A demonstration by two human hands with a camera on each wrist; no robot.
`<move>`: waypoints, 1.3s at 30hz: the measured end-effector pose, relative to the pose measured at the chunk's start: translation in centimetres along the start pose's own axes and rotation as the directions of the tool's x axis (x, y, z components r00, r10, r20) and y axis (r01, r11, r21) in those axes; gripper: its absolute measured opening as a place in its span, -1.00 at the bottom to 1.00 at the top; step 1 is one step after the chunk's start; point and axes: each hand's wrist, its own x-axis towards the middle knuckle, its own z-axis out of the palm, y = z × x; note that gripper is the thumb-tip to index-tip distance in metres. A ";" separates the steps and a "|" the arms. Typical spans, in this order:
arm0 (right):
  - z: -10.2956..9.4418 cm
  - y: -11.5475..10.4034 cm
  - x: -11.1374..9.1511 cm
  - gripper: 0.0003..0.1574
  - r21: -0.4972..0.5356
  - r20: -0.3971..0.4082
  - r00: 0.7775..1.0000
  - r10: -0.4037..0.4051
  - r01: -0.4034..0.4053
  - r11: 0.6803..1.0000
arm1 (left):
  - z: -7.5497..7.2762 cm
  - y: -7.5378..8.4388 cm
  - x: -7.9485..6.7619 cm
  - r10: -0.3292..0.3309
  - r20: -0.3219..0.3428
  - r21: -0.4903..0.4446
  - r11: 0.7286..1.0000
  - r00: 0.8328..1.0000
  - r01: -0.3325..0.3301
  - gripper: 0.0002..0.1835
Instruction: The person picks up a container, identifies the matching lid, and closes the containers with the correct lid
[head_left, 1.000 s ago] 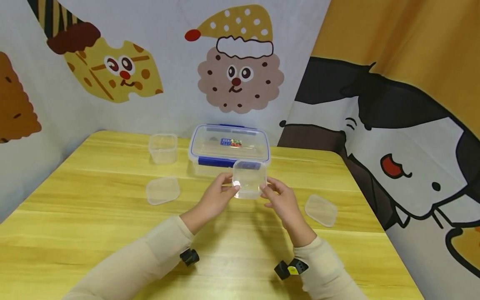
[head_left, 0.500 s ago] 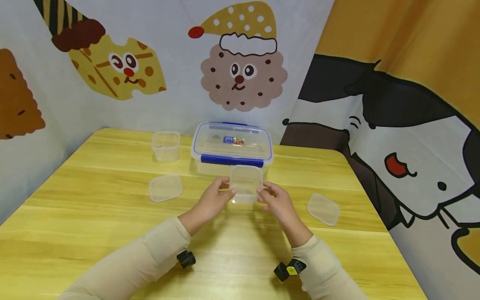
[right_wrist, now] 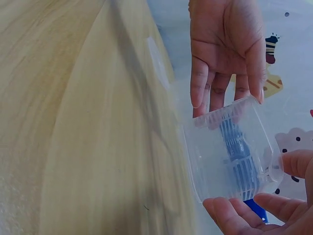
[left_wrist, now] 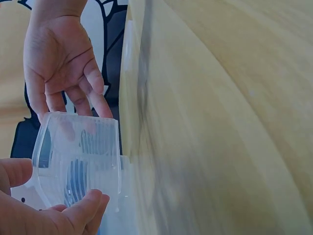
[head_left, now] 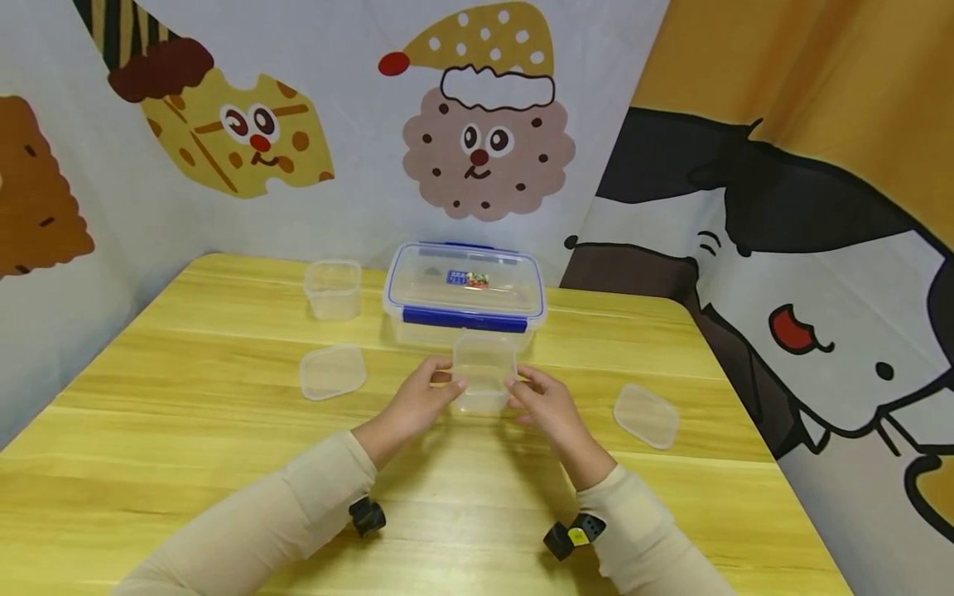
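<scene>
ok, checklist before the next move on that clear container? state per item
1. Both hands on the held container: ok; left hand and right hand grip opposite sides.
2. Held container off the table: ok, per wrist views.
3. Which way its opening faces: cannot tell.
4. Flat lids fitted: not ok; left lid and right lid lie loose.
5. Large box lid on: ok.
6. Its front latch snapped: cannot tell.

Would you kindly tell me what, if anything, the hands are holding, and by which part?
A small clear container, held by its opposite sides: the left hand at one, the right hand at the other.
</scene>
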 end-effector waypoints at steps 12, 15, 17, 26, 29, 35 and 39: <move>0.3 0.3 0.3 -0.42 0.001 -0.007 1.000 0.022 -0.022 1.000 | 0.1 -0.4 0.4 -0.024 0.004 -0.019 1.000 1.000 0.024 -0.53; 0.3 0.4 0.3 -0.43 0.003 -0.002 1.000 0.026 -0.026 1.000 | 0.1 -0.5 0.5 -0.030 0.008 -0.020 0.999 1.000 0.030 -0.53; 0.3 0.4 0.3 -0.43 0.000 0.001 0.999 0.032 -0.032 0.999 | 0.2 -0.5 0.6 -0.032 0.010 -0.020 0.999 0.999 0.032 -0.53; 0.2 0.7 0.4 -0.42 -0.005 0.018 0.999 0.033 -0.033 0.999 | 0.3 -0.7 0.8 -0.040 0.016 -0.033 0.999 0.999 0.040 -0.53; 0.2 0.8 0.5 -0.42 -0.005 0.020 0.999 0.037 -0.037 0.999 | 0.3 -0.8 0.9 -0.039 0.019 -0.039 0.998 0.999 0.040 -0.52; 0.2 0.9 0.6 -0.43 -0.006 0.018 0.999 0.050 -0.050 0.999 | 0.4 -1.1 1.1 -0.050 0.022 -0.056 0.997 0.999 0.051 -0.53; 0.3 1.0 0.7 -0.41 -0.006 0.020 0.998 0.056 -0.056 0.998 | 0.5 -1.3 1.2 -0.043 0.018 -0.076 0.996 0.999 0.044 -0.55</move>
